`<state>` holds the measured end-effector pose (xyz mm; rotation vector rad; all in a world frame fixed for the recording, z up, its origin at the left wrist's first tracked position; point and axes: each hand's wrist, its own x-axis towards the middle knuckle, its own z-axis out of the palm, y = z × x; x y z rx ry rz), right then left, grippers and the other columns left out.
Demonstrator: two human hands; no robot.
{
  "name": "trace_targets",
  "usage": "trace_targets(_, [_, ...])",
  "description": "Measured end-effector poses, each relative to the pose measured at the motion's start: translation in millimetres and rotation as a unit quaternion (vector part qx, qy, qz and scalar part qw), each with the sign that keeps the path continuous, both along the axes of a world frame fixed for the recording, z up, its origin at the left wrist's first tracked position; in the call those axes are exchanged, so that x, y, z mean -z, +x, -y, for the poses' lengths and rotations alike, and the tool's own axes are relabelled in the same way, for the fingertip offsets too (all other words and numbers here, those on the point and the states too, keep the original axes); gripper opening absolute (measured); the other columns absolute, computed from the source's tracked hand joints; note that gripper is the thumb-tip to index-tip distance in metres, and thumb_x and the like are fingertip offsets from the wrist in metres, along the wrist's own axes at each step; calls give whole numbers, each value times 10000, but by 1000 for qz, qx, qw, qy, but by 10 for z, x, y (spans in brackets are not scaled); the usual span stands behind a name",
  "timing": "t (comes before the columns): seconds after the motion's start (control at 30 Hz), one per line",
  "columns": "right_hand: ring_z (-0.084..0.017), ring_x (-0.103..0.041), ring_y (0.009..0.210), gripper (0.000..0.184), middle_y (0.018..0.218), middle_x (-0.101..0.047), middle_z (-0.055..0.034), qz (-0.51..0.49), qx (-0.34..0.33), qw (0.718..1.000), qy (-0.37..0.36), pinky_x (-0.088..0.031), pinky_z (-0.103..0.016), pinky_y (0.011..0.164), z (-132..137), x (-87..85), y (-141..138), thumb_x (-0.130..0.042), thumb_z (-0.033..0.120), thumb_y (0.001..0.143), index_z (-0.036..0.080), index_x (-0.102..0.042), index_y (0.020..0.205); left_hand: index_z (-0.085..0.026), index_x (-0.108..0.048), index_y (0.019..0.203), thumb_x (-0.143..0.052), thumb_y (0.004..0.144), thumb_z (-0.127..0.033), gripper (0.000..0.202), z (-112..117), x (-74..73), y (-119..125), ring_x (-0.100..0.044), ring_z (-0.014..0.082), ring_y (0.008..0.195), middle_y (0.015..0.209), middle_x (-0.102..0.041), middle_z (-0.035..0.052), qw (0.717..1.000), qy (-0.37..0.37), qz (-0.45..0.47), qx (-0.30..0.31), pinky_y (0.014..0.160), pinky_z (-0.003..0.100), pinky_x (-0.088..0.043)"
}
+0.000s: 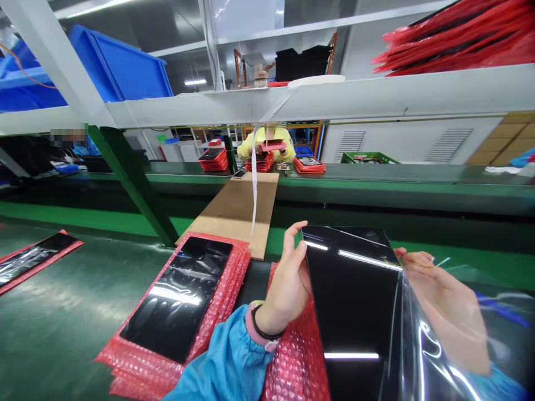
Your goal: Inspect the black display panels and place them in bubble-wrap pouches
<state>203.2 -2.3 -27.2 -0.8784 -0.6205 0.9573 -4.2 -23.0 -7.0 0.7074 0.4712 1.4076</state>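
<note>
A glossy black glass panel (355, 301) is held up in front of me. My left hand (288, 284) grips its left edge, thumb and fingers closed on it. My right hand (443, 306) is seen through a clear plastic film (434, 345) that is partly peeled off the panel's right side; its fingers pinch the film near the panel's top right corner. Under the panel lies red bubble wrap (296, 362). To the left, another black panel (179, 295) rests on a stack of red bubble-wrap sheets (225, 289).
A wooden board (238, 211) bridges to a green conveyor (376, 186). A person in yellow (267, 142) works across it among red stacks. A further panel on red wrap (33, 259) lies far left. A green post (134, 189) stands nearby; blue bins (121, 67) sit on the overhead shelf.
</note>
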Motion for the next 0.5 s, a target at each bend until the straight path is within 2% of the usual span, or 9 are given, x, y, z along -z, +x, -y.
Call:
trace_targets(0.1, [-136,-611,830,198,733,-502,18,-52,-36,997,-33,-463,-254,1003,-45,30,15,-699,133,564,203,-526,629,-271,-460,1244,-502,924,-240,324,-27,10,-8,-641,180,1024,1077,-654,8,1000,-5,2,8,948,323,-458])
trace_targets(0.2, [-128,-615,841,260,684,-486,48,-73,-49,996,-33,-472,-220,974,-52,42,-7,-718,128,527,216,-516,666,-274,-479,1234,-562,890,-262,354,-52,20,-21,-633,194,1041,1095,-648,9,1000,-4,5,12,936,324,-468])
trace_targets(0.37, [-124,-644,924,425,777,-630,33,-81,-15,995,-62,-523,-146,818,5,17,-89,-761,119,491,227,-582,861,-252,-482,1220,-550,888,-250,339,-59,5,-34,-636,202,1040,1094,-653,23,1000,-12,16,13,937,336,-470])
trace_targets(0.5, [-125,-666,915,454,722,-629,48,-90,-11,993,-69,-528,-140,805,2,-11,-114,-757,101,475,226,-562,865,-265,-464,1231,-532,903,-236,336,-60,20,-33,-637,193,1043,1102,-652,16,1000,-5,12,22,942,334,-464])
